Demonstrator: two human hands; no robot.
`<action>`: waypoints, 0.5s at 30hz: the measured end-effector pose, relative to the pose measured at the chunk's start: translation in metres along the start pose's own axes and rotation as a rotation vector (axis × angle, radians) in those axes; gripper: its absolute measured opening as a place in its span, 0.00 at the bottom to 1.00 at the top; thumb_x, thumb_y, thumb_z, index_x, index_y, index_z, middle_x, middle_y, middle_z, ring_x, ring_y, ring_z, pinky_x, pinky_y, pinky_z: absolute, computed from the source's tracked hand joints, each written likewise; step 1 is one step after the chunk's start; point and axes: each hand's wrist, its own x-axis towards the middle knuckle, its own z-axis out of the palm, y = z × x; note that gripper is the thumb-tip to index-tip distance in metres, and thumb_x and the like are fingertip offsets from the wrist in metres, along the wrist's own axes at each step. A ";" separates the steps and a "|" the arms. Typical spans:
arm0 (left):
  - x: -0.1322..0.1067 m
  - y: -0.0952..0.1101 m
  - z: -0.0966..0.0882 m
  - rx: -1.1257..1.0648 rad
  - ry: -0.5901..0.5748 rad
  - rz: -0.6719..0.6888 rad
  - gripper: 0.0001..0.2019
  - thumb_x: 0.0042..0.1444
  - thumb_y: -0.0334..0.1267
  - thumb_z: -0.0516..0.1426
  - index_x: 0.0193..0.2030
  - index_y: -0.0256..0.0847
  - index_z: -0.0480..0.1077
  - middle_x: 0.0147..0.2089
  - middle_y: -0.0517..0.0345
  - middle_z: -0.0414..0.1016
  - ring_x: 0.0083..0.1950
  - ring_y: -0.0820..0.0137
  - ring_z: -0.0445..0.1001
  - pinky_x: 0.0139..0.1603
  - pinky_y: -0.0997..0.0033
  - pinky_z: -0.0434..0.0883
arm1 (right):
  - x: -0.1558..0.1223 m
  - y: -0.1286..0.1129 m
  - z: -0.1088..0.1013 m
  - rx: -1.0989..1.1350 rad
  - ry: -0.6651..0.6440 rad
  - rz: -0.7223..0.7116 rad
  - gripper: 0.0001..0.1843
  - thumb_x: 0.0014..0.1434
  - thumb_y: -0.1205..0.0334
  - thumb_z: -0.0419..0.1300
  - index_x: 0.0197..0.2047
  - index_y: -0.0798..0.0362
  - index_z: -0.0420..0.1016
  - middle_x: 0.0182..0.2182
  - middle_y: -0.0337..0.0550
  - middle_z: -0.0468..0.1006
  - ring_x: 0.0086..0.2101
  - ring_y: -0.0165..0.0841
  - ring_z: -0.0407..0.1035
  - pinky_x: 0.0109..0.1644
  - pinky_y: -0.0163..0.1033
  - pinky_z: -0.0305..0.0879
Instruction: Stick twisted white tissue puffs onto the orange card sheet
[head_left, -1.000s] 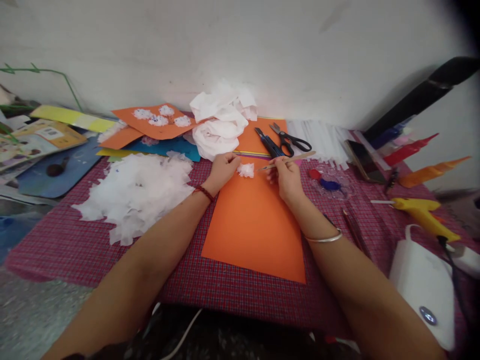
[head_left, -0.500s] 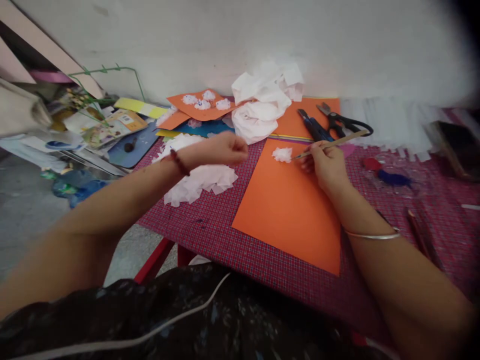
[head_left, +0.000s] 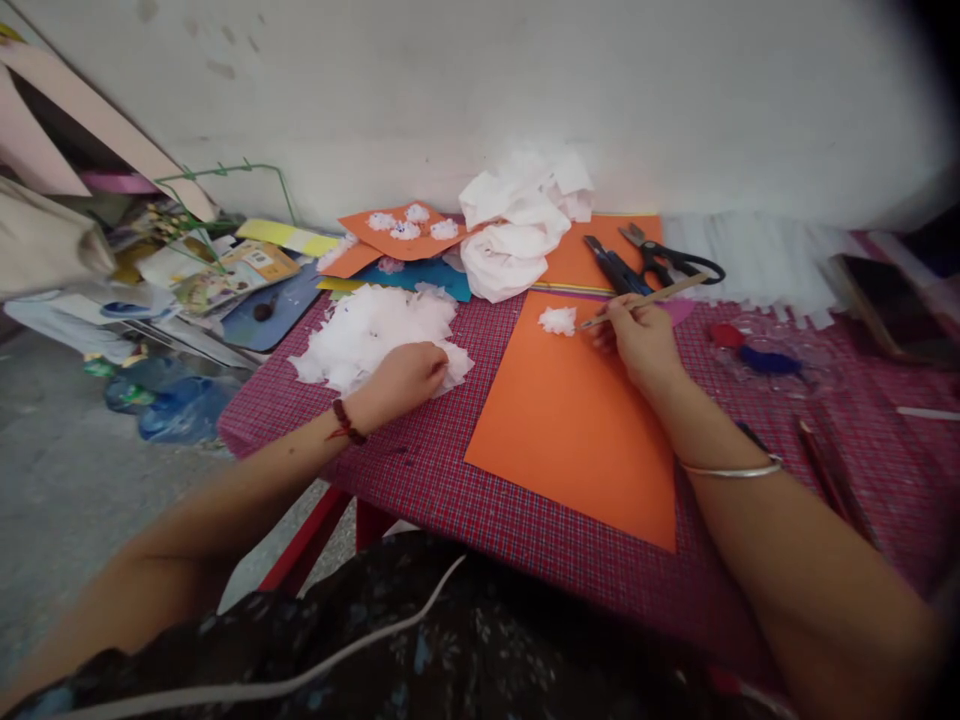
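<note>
Left hand [head_left: 405, 375] down on the near edge of the tissue heap [head_left: 367, 330], fingers curled into the white scraps; whether any piece is pinched between them cannot be told from this angle. Heap lies on the checked cloth [head_left: 420, 470], left of the orange sheet [head_left: 577, 420] and just clear of it. Right hand [head_left: 637, 335] rests on the sheet's far right corner, fingers closed round a thin wooden stick [head_left: 645, 295]; stick slants up to the right, its lower tip at or just beside a small tissue tuft [head_left: 557, 320] that sits on the sheet near its far edge. Behind the tuft, a crumpled white wad [head_left: 510, 245] against the wall. Two pairs of scissors [head_left: 652, 262] lie on a second orange paper beyond the stick. Farther left at the back, an orange card [head_left: 401, 235] bearing several white tufts. Right of the hand, red and blue blobs [head_left: 750, 350] on a clear dish, blurred. Books and papers [head_left: 217, 275] piled off the left end of the cloth.
</note>
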 end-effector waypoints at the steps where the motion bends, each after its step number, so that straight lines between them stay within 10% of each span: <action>1: 0.001 -0.002 -0.004 -0.099 0.006 -0.040 0.11 0.57 0.34 0.52 0.26 0.38 0.69 0.26 0.57 0.69 0.28 0.73 0.63 0.31 0.70 0.59 | 0.000 -0.001 0.000 0.003 0.004 -0.001 0.19 0.56 0.42 0.63 0.27 0.49 0.68 0.18 0.42 0.73 0.16 0.30 0.65 0.20 0.38 0.60; 9: 0.025 0.000 -0.048 -0.813 0.033 -0.197 0.06 0.52 0.39 0.59 0.29 0.38 0.72 0.29 0.59 0.71 0.31 0.75 0.67 0.32 0.74 0.65 | -0.005 -0.011 0.002 0.009 -0.005 -0.025 0.20 0.53 0.42 0.65 0.27 0.49 0.69 0.15 0.37 0.68 0.15 0.27 0.60 0.18 0.36 0.56; 15: 0.065 0.044 -0.037 -1.097 -0.088 -0.148 0.07 0.45 0.30 0.61 0.29 0.39 0.66 0.25 0.65 0.66 0.24 0.80 0.62 0.26 0.77 0.59 | -0.009 -0.020 0.004 0.069 -0.005 0.038 0.22 0.49 0.41 0.66 0.28 0.50 0.67 0.16 0.33 0.70 0.16 0.26 0.62 0.20 0.32 0.58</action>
